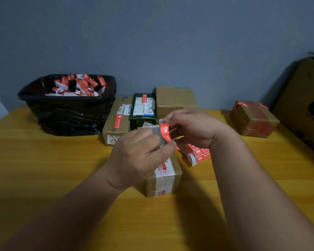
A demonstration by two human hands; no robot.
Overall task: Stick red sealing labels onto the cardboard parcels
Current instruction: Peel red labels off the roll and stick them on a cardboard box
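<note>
A red label (165,132) with white lettering curls at frame centre above a yellow wooden table (43,160); a black-lined bin (67,105) at upper left brims with red-and-white scraps, beside a dark green box (143,113).

Large brown cardboard box (308,105): cut off by right edge. Small taped cardboard parcel (163,178): top hidden behind left hand (140,154).

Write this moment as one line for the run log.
step: peeling label | left hand: pinches white backing | right hand: pinches red label | parcel: below hands, on table
</note>
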